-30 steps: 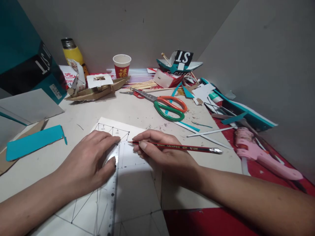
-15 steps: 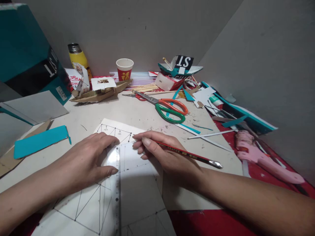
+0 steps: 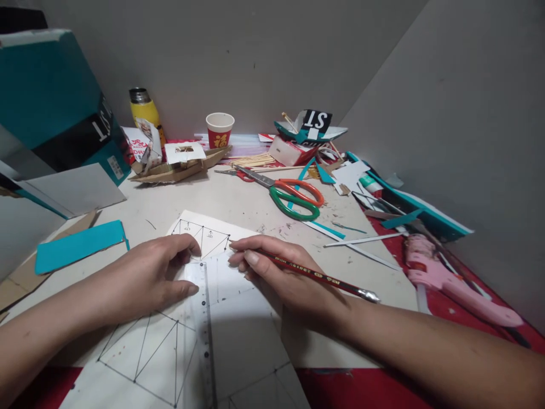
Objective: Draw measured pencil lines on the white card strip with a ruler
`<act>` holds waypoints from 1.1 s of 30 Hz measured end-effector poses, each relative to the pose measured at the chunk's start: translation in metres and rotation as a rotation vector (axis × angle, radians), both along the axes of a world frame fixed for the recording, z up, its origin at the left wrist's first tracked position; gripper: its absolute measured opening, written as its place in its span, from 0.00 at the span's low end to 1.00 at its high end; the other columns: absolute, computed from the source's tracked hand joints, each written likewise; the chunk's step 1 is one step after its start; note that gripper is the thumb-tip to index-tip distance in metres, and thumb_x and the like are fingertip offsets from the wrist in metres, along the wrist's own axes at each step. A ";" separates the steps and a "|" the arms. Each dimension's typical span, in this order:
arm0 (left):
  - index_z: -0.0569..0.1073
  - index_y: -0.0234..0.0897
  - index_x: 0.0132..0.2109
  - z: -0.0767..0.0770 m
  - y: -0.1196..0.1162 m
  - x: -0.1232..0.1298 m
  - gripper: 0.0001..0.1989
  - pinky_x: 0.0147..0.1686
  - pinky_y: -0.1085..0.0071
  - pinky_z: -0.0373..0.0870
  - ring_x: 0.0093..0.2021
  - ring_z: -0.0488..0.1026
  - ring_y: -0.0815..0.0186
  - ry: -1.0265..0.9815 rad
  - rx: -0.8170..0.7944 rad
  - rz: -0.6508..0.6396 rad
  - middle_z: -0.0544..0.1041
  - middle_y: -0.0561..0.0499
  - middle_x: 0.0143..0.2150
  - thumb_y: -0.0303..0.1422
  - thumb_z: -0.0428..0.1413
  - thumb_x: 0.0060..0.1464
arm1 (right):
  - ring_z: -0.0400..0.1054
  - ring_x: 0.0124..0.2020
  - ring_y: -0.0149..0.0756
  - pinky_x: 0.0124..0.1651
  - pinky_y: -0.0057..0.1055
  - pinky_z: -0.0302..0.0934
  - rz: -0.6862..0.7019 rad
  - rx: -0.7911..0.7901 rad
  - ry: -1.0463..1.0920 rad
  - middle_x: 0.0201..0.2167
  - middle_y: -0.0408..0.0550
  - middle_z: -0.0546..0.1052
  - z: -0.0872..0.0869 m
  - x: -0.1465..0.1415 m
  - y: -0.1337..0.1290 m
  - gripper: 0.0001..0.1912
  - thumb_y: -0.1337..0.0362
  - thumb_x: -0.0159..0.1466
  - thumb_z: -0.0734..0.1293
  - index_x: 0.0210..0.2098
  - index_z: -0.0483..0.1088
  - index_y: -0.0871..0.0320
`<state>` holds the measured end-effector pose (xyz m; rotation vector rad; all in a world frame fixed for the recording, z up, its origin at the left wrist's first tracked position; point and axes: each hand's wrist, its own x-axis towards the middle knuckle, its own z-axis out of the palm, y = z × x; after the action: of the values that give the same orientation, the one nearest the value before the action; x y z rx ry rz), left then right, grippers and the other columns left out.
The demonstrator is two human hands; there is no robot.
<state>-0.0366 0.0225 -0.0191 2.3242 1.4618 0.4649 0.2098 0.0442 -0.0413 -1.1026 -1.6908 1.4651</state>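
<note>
White paper (image 3: 251,341) with ruled triangles and dots lies at the bottom centre. A clear ruler (image 3: 205,335) runs lengthwise over it. My left hand (image 3: 157,272) rests at the ruler's upper end, thumb and fingers apart, fingertips on the ruler and paper. In my right hand (image 3: 285,272) is a dark red pencil (image 3: 315,274), its silver end pointing right. The pencil's tip is near a dot at the paper's upper right; whether it touches is hard to tell.
Scissors (image 3: 293,199) with orange and green handles lie beyond my right hand. A teal card piece (image 3: 79,244) is at left, a pink glue gun (image 3: 460,284) at right. Behind stand a paper cup (image 3: 219,133), a cardboard boat (image 3: 179,169) and a yellow bottle (image 3: 145,111).
The whole view has shifted slightly, so objects sit a little lower. My left hand's fingers have moved slightly back from the ruler's edge. The pencil is still in my right hand.
</note>
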 end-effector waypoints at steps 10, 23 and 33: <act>0.75 0.40 0.33 0.016 0.013 -0.020 0.13 0.24 0.75 0.61 0.25 0.65 0.69 -0.397 -0.734 0.135 0.71 0.55 0.26 0.45 0.62 0.56 | 0.76 0.38 0.33 0.38 0.29 0.70 -0.045 -0.110 0.117 0.39 0.50 0.83 -0.010 -0.001 -0.001 0.12 0.58 0.67 0.67 0.46 0.78 0.56; 0.76 0.35 0.30 0.026 0.016 -0.009 0.06 0.24 0.80 0.75 0.22 0.76 0.72 -1.088 -0.527 0.609 0.75 0.55 0.26 0.28 0.65 0.51 | 0.73 0.58 0.49 0.58 0.44 0.71 0.158 0.837 -0.296 0.58 0.62 0.77 0.013 0.028 -0.001 0.32 0.53 0.67 0.71 0.65 0.64 0.61; 0.78 0.36 0.48 0.012 -0.027 0.023 0.18 0.37 0.57 0.81 0.38 0.83 0.53 -0.215 0.083 0.385 0.85 0.42 0.41 0.44 0.51 0.64 | 0.78 0.49 0.42 0.50 0.35 0.74 0.121 1.072 -0.571 0.48 0.59 0.81 0.042 0.058 -0.003 0.17 0.68 0.71 0.63 0.59 0.67 0.62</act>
<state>-0.0140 -0.0040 -0.0076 1.9744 1.8105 0.8638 0.2683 0.0415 0.0010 -0.7988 -2.4714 0.1038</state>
